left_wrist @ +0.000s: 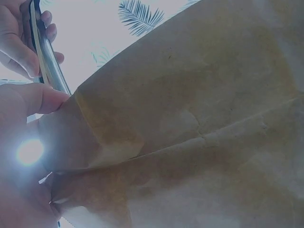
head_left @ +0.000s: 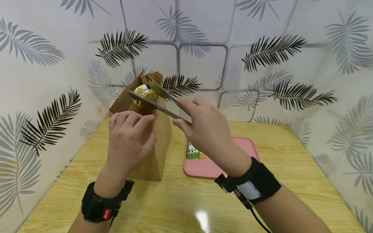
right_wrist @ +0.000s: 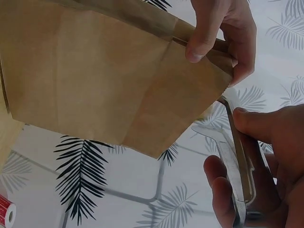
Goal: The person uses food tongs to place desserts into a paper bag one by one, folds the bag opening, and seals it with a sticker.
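Observation:
A tall brown paper bag (head_left: 163, 142) stands upright on the left of the table, its mouth spread. My left hand (head_left: 128, 139) grips the near rim of the bag, thumb and fingers pinching the paper, as the left wrist view (left_wrist: 19, 142) also shows. In my right hand (head_left: 207, 126) are metal tongs (head_left: 172, 113), their arms reaching left to the bag's mouth. Between the tong ends sits a yellow, food-like piece (head_left: 145, 93) with white and dark spots, at the level of the rim. Whatever lies deeper in the bag is hidden.
Right of the bag lies a pink tray (head_left: 247, 145), partly covered by my right forearm. On it sit a green piece with a white, speckled top (head_left: 192, 152) and a small yellow bit (head_left: 201, 155). A leaf-patterned wall covering (head_left: 204, 29) surrounds the wooden table (head_left: 163, 207).

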The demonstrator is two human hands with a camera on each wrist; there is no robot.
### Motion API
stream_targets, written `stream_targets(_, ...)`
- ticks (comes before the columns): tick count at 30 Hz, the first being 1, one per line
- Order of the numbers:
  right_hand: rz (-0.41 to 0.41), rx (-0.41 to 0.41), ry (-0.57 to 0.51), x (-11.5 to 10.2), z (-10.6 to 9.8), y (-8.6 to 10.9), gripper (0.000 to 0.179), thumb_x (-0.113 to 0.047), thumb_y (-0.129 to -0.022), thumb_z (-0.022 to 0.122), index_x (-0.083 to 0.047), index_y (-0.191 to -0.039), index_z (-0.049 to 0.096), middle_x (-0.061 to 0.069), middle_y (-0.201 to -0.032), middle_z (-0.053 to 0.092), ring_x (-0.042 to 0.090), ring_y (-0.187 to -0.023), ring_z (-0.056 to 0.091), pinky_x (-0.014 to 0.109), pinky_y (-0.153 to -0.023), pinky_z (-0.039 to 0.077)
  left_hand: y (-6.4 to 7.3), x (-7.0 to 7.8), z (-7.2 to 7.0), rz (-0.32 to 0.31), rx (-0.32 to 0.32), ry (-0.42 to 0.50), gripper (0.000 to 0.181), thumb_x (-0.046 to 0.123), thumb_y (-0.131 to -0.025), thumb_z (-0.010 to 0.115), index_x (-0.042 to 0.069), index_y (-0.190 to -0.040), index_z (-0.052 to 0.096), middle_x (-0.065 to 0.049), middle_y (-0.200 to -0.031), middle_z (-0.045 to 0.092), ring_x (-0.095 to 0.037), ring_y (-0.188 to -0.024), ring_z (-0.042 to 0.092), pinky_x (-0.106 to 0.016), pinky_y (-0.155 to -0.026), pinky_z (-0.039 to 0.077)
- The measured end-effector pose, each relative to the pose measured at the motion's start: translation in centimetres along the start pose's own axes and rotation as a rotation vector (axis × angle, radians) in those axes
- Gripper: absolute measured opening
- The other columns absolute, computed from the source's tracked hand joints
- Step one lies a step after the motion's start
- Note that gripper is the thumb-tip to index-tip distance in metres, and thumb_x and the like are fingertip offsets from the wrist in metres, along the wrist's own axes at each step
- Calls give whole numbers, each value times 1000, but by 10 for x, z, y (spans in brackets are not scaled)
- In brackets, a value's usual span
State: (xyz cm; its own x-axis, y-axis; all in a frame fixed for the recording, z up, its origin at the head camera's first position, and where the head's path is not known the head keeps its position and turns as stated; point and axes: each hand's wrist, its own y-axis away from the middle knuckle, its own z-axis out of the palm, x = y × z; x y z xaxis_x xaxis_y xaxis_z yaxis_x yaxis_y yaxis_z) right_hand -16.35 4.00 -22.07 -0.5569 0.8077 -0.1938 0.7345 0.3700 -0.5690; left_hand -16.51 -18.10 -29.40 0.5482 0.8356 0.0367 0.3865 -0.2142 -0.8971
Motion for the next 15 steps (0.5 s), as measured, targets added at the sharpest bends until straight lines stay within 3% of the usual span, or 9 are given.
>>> stream_targets(15,18,66,-44,13,-5,4,57,-35,-92,80,-16,-143,65,7,-100,67,22,-73,59,37,-57,47,0,-3,0,-21,-5,-11,25,21,-92,63,9,-112,74,-14,-93,66,-41,-104,57,-59,-98,36)
